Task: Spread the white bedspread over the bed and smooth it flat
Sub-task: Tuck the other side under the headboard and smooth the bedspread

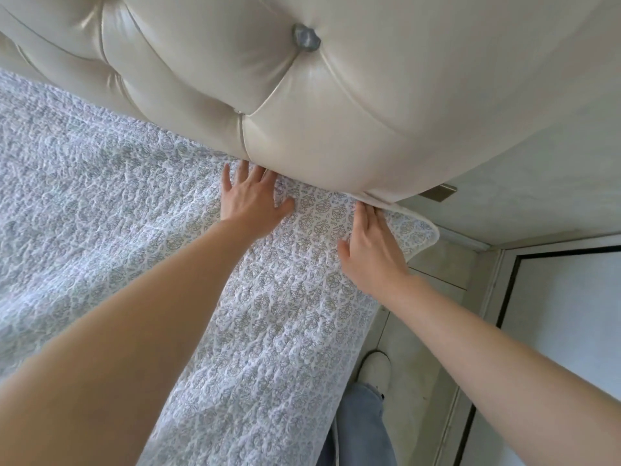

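The white quilted bedspread (111,210) with a grey floral print covers the bed up to the cream tufted headboard (302,105). My left hand (250,196) lies flat on the cloth with its fingers spread, fingertips at the foot of the headboard. My right hand (369,243) presses flat on the bedspread's rounded corner (420,230) at the bed's right edge, fingertips reaching under the headboard's lower end. The corner hangs a little past the mattress edge.
A grey button (305,37) is set in the headboard. To the right stand a pale wall and a dark-framed door or panel (554,314). My leg in jeans and a white shoe (373,369) stand on the floor beside the bed.
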Demonstrator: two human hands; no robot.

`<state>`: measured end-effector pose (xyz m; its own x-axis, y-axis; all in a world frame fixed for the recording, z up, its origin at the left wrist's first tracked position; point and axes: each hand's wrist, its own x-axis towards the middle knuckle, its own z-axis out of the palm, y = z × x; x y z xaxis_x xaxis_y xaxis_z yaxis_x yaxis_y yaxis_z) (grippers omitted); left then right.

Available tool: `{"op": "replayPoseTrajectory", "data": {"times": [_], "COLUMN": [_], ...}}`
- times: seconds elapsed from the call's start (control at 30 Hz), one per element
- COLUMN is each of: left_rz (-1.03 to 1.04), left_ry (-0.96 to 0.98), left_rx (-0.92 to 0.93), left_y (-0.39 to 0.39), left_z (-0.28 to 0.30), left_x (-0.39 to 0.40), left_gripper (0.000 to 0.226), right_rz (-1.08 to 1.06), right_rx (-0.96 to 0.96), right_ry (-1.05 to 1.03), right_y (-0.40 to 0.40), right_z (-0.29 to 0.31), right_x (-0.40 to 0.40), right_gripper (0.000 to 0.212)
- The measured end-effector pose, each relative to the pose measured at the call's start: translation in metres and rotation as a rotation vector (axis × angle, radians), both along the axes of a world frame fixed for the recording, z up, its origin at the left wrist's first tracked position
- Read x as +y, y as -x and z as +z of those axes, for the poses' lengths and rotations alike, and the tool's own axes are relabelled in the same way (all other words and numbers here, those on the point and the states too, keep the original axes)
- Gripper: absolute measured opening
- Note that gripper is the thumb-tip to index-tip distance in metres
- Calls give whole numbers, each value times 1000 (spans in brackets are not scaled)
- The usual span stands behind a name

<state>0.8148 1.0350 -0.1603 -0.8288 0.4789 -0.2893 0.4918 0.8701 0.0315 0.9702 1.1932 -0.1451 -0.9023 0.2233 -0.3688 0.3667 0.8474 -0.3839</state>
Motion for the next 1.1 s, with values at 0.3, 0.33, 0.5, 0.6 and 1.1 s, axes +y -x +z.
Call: {"op": "replayPoseTrajectory", "data": {"times": [0.3,0.33,0.5,0.6,1.1], "left_rz": [-64,-65,-60,-62,-44], "left_ry": [-73,-75,-43,-28,-91], "left_rx": [62,63,40,42,39], "left_y": [5,6,3,5,-7], "left_z": [-5,-5,-4,-4,-14], "left_x": [-1,-1,1,3,-2], "left_gripper": [76,75,73,71,69], "right_rz": [-77,-83,-84,-63,-27], "right_rx": [-108,-116,-143,-187,-481], "right_ry": [-145,-143,-142,-202,-345], "right_y": [18,19,20,18,64], "right_z": [5,5,10,9,6], "right_x": [-13,-14,-12,-20,-18], "right_gripper": [89,90,90,84,120]}}
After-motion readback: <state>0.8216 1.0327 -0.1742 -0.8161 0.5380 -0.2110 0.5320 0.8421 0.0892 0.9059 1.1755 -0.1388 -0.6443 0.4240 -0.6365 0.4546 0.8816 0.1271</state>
